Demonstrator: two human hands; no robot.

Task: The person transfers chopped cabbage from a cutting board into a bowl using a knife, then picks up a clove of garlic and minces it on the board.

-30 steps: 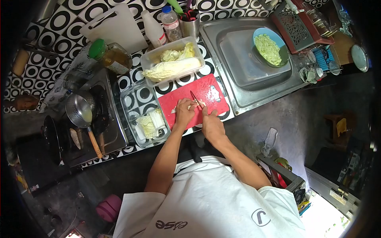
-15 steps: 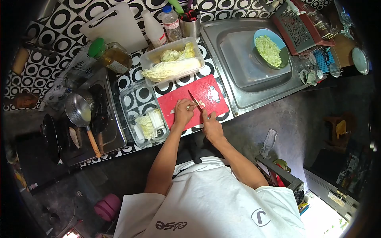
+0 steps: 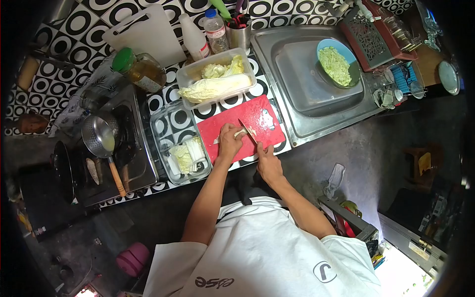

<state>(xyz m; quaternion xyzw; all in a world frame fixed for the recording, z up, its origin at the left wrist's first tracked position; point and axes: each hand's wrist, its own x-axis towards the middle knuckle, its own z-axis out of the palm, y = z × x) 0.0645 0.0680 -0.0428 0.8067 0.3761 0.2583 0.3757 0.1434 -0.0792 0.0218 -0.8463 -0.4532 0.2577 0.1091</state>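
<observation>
On the red cutting board (image 3: 213,126), my left hand (image 3: 230,142) has its fingers closed on a small pale piece of vegetable (image 3: 240,133), probably cabbage. My right hand (image 3: 269,164) grips a knife (image 3: 249,131) at the board's near edge. Its blade points away from me, just right of the piece. Small pale scraps lie by the blade and left of my left hand. Cut napa cabbage (image 3: 187,154) sits in a clear glass dish (image 3: 169,177) to the left. Behind the board, a plastic container (image 3: 190,103) holds larger napa cabbage pieces (image 3: 213,88).
A bowl of shredded cabbage (image 3: 335,66) stands on the steel sink (image 3: 307,127) at right. On the stove (image 3: 133,180) at left is a saucepan (image 3: 101,133) with a wooden handle. A green-lidded jar (image 3: 141,72), bottles (image 3: 214,32) and a white board (image 3: 143,37) stand behind.
The knife and my right hand have drawn slightly toward me and to the right. More of the pale piece shows by my left fingertips.
</observation>
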